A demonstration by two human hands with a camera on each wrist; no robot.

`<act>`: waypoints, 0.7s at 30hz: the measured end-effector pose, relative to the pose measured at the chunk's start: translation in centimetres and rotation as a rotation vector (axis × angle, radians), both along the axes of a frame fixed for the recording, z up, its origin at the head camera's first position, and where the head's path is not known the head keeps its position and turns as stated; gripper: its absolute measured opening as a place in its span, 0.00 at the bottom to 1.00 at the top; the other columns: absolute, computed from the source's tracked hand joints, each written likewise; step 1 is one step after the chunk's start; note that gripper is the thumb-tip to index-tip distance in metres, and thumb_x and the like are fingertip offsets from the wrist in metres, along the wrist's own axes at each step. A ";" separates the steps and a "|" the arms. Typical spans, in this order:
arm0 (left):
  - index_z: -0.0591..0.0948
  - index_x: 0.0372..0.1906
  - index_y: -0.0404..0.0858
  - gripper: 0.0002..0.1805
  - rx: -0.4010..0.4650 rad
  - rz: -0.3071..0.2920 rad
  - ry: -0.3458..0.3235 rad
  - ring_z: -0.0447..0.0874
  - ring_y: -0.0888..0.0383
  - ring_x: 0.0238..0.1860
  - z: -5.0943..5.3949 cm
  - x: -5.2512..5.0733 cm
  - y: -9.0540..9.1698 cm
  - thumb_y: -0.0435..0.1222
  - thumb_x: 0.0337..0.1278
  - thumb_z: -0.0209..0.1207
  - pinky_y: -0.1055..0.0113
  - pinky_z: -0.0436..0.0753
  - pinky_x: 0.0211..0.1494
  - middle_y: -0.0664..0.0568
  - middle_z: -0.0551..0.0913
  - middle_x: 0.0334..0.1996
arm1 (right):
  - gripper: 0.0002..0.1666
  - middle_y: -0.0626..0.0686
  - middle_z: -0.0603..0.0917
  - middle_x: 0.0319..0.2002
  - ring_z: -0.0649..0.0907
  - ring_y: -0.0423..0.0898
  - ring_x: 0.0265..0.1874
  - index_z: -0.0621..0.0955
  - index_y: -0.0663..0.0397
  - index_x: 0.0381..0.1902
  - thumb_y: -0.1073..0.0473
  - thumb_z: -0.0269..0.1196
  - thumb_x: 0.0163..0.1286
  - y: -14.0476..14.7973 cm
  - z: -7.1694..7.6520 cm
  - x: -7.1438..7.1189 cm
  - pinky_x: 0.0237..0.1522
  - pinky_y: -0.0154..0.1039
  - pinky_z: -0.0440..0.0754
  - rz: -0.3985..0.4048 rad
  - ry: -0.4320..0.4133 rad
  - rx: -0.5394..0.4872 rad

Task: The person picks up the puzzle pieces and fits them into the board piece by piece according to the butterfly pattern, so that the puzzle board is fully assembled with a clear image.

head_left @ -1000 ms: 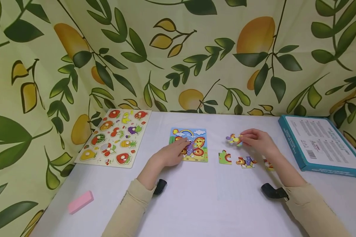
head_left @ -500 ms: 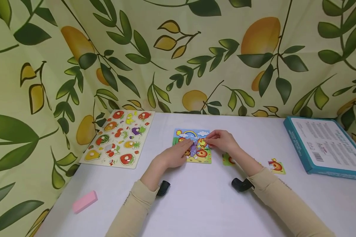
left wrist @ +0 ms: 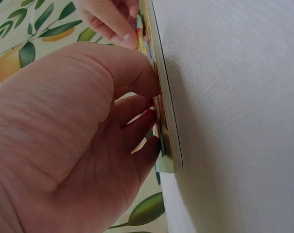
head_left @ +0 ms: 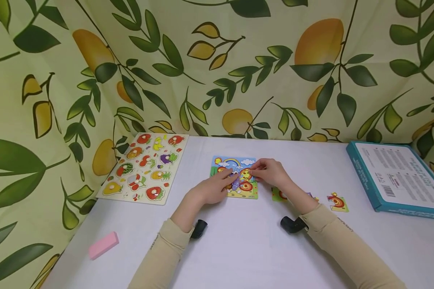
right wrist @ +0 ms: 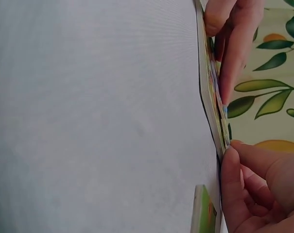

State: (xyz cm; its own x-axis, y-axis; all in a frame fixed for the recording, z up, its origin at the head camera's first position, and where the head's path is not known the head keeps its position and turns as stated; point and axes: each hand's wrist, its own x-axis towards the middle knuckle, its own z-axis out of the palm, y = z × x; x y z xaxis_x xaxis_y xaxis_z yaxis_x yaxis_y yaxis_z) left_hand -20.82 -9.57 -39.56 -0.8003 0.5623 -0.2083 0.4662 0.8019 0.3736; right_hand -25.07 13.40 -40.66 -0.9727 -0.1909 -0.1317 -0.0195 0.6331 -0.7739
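A square butterfly jigsaw puzzle (head_left: 247,162) lies flat on the white table in the head view. Across its left half rests my left hand (head_left: 209,189), fingers extended and touching the pieces; the left wrist view shows the fingertips of that hand (left wrist: 78,131) on the puzzle's surface. At the puzzle's right edge, my right hand (head_left: 271,172) pinches a yellow and red puzzle piece (head_left: 245,174) between thumb and index finger. The piece lies over the right wing area; whether it sits flush is unclear. In the right wrist view, the right hand (right wrist: 263,184) partly hides the puzzle's edge.
Loose puzzle pieces lie right of the puzzle: a green one (head_left: 278,194), one mostly behind the right forearm, and a red-and-green one (head_left: 338,203). A fruit peg board (head_left: 141,170) is at left, a pink block (head_left: 103,245) nearer, and a teal box (head_left: 394,172) at right.
My right hand has carried the puzzle piece leftward from above the loose pieces onto the puzzle's right side. The left hand has stayed on the puzzle, its fingers shifting slightly.
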 end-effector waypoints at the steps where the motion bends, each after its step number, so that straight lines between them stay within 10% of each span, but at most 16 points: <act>1: 0.57 0.77 0.50 0.32 -0.001 0.000 0.002 0.46 0.55 0.76 0.0 0.0 0.0 0.35 0.71 0.46 0.58 0.55 0.75 0.52 0.50 0.77 | 0.11 0.54 0.80 0.32 0.79 0.45 0.25 0.83 0.57 0.40 0.55 0.67 0.66 0.0 0.0 0.0 0.30 0.33 0.79 0.000 0.000 -0.001; 21: 0.59 0.76 0.49 0.31 -0.001 0.006 0.003 0.48 0.54 0.76 0.2 0.0 0.1 0.35 0.71 0.47 0.57 0.55 0.75 0.51 0.52 0.77 | 0.11 0.53 0.79 0.30 0.79 0.44 0.24 0.82 0.59 0.41 0.56 0.67 0.67 -0.2 -0.3 -0.1 0.30 0.32 0.78 0.001 -0.003 0.001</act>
State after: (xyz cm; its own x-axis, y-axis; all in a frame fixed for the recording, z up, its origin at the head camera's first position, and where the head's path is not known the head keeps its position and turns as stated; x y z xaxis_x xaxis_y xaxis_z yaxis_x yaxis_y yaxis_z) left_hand -20.80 -9.44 -39.39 -0.8043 0.5575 -0.2059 0.4628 0.8048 0.3716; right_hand -25.15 13.25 -40.99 -0.9722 -0.1919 -0.1344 -0.0182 0.6337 -0.7734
